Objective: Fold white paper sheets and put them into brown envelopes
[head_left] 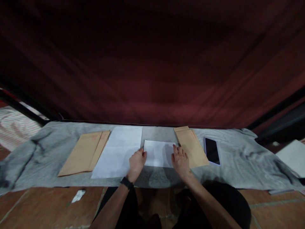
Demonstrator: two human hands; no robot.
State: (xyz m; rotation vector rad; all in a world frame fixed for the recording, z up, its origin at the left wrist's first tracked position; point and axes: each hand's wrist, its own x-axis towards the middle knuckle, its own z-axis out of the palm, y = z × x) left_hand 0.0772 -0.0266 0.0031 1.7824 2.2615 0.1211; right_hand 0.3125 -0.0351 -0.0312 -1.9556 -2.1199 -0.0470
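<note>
A small white sheet of paper (157, 154), which looks folded, lies flat on the grey cloth between my hands. My left hand (137, 161) has its fingers curled closed at the sheet's left edge, with a dark band on the wrist. At the right edge rests my right hand (180, 160), its fingers stretched forward and slightly apart, touching the paper and partly covering a brown envelope (194, 148). Left of my left hand lies a stack of larger white paper (119, 149), with a faint crease across it.
More brown envelopes (82, 151) overlap at the far left. A phone (212, 151) with a pale purple case lies on the right. Grey cloth (240, 156) covers the narrow surface, and a dark red curtain (152, 79) hangs behind. A white scrap (78, 195) is on the tiled floor.
</note>
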